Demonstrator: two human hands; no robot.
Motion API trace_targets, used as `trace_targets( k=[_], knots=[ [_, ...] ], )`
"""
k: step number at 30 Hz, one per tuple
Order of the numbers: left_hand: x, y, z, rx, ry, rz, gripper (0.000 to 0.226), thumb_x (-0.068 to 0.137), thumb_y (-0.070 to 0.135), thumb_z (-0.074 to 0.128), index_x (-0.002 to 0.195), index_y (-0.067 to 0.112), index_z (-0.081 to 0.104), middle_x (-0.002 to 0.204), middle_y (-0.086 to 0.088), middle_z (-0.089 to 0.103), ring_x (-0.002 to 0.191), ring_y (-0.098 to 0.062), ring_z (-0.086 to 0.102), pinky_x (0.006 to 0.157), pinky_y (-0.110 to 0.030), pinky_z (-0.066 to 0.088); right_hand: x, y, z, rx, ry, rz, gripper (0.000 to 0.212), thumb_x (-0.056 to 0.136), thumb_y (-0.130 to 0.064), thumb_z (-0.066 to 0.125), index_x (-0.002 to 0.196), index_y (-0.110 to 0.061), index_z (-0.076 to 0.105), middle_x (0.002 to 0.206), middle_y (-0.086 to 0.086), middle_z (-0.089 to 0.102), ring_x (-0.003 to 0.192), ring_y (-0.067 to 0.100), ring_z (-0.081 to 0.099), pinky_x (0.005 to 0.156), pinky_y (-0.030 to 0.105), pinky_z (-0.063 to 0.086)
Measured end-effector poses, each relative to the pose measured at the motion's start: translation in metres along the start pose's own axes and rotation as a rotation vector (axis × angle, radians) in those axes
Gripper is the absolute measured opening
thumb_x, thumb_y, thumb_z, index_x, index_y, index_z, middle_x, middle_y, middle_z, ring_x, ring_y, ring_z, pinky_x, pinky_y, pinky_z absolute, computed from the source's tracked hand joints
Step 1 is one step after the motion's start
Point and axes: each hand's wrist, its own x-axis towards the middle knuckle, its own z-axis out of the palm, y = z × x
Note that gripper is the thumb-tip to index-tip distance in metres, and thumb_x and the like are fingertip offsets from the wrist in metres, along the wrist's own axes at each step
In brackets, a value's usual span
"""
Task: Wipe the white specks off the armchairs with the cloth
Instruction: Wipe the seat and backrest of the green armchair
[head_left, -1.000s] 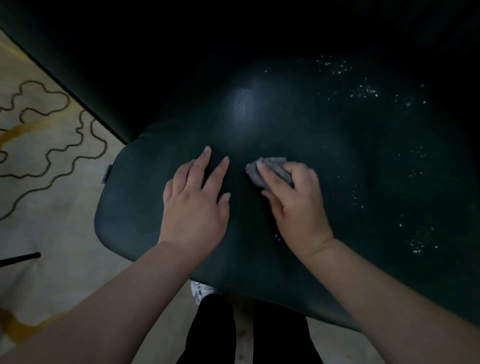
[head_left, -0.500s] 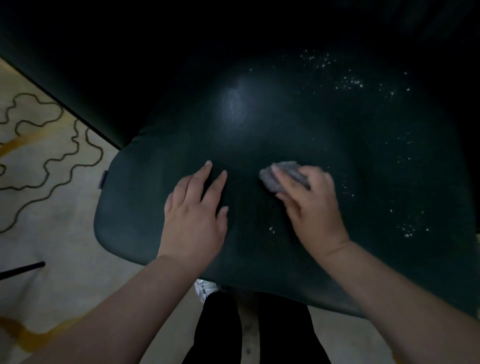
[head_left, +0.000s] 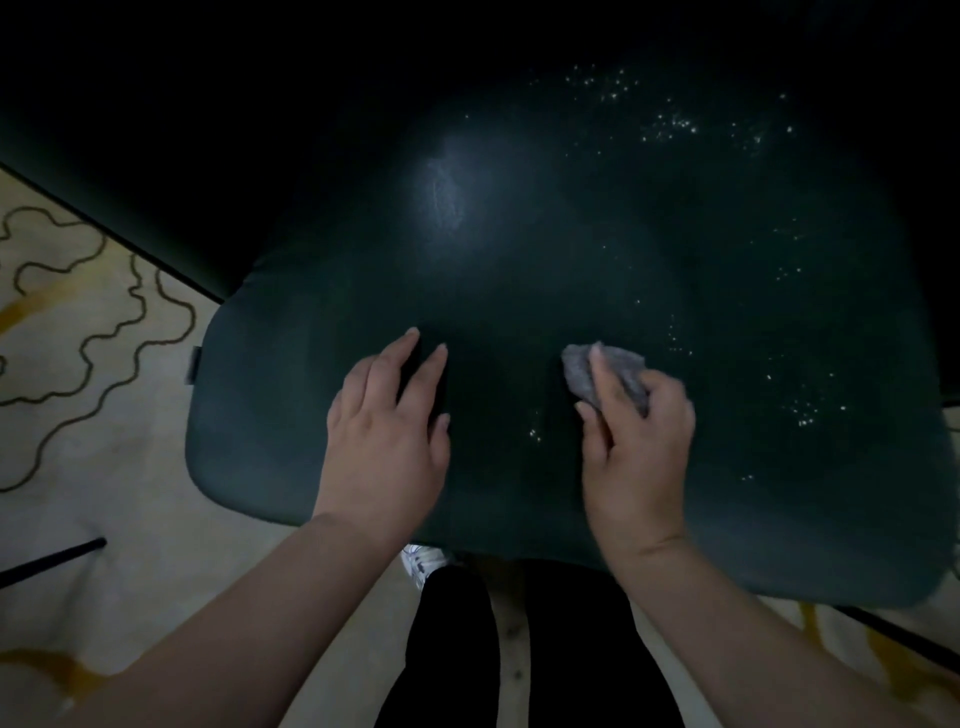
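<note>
The right hand bunches the grey cloth under curled fingers, pressing it on the dark green armchair seat. The left hand lies flat beside it, fingers straight. White specks dot the seat's right side (a few sit between the hands).

Illumination is dim, with the upper area nearly black. One glare patch lies on the armchair seat. Wide-angle distortion bends the edges.
</note>
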Motion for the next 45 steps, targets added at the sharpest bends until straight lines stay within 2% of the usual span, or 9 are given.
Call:
trace_targets(
  k=[3,8,15,21,25,33,38,42,45],
  knots=[
    [0.001,0.001,-0.001,0.007,-0.007,0.009,0.058,0.081,0.016,0.07,0.136,0.012,0.052,0.143,-0.012,0.043,0.124,-0.031,0.038,0.104,-0.047,0.037,-0.021,-0.035,0.021,0.065,-0.041,-0.021,0.063,0.077,0.004,0.072,0.136,-0.011,0.053,0.116,0.015,0.046,0.101,0.028,0.044,0.096,0.012,0.029],
    [0.004,0.0,-0.003,-0.005,-0.017,0.013,0.057,0.082,0.014,0.069,0.136,0.013,0.052,0.142,-0.011,0.043,0.124,-0.029,0.037,0.104,-0.046,0.036,-0.001,-0.043,0.035,0.09,-0.034,-0.026,0.059,0.083,-0.003,0.067,0.139,-0.013,0.05,0.118,0.012,0.043,0.106,0.026,0.045,0.091,0.032,0.045],
    [0.005,-0.003,-0.003,-0.003,0.007,0.035,0.052,0.085,0.018,0.058,0.136,0.014,0.052,0.142,-0.01,0.044,0.122,-0.029,0.038,0.104,-0.044,0.036,-0.024,-0.038,0.02,0.046,-0.003,0.021,0.067,0.077,0.005,0.073,0.138,-0.005,0.049,0.115,0.022,0.049,0.103,0.028,0.045,0.098,0.007,0.025],
    [0.01,0.002,-0.002,0.003,-0.01,0.041,0.054,0.084,0.018,0.062,0.136,0.012,0.051,0.143,-0.012,0.043,0.123,-0.032,0.039,0.105,-0.046,0.034,0.016,-0.04,0.035,0.066,-0.017,-0.021,0.053,0.088,-0.014,0.055,0.14,-0.013,0.049,0.117,0.017,0.049,0.103,0.031,0.049,0.087,0.039,0.047],
    [0.016,0.014,0.001,-0.015,-0.011,0.04,0.055,0.083,0.016,0.067,0.136,0.012,0.052,0.143,-0.011,0.043,0.122,-0.034,0.04,0.104,-0.049,0.036,-0.001,-0.002,0.006,-0.053,0.071,0.034,0.052,0.087,-0.008,0.062,0.138,-0.009,0.05,0.113,0.022,0.05,0.099,0.028,0.044,0.093,0.016,0.033],
    [0.021,0.049,0.013,-0.013,-0.075,0.123,0.058,0.08,0.017,0.07,0.135,0.011,0.053,0.143,-0.009,0.044,0.122,-0.028,0.033,0.097,-0.051,0.038,-0.019,0.023,-0.003,-0.078,-0.18,-0.081,0.036,0.097,-0.028,0.049,0.133,-0.03,0.054,0.126,0.008,0.053,0.116,0.002,0.036,0.096,0.005,0.018],
    [0.025,0.056,0.016,0.019,-0.082,0.135,0.057,0.082,0.018,0.069,0.136,0.01,0.052,0.143,-0.008,0.045,0.121,-0.028,0.032,0.095,-0.053,0.038,-0.018,0.053,-0.029,-0.149,0.085,0.06,0.049,0.09,-0.013,0.058,0.139,-0.013,0.05,0.115,0.013,0.044,0.096,0.027,0.044,0.089,0.025,0.031],
    [0.031,0.068,0.018,0.036,-0.102,0.143,0.059,0.082,0.022,0.069,0.137,0.012,0.051,0.145,-0.006,0.043,0.124,-0.029,0.032,0.098,-0.053,0.035,-0.026,0.044,-0.023,-0.098,0.059,0.058,0.061,0.081,-0.002,0.072,0.138,-0.012,0.052,0.117,0.01,0.04,0.097,0.027,0.043,0.091,0.022,0.031],
    [0.036,0.077,0.022,0.053,-0.126,0.159,0.061,0.083,0.03,0.066,0.139,0.014,0.048,0.149,-0.005,0.038,0.126,-0.028,0.03,0.1,-0.052,0.032,-0.023,0.066,-0.037,-0.107,0.078,0.111,0.05,0.09,-0.017,0.061,0.138,-0.012,0.051,0.114,0.016,0.045,0.097,0.029,0.044,0.089,0.026,0.033]
  ],
)
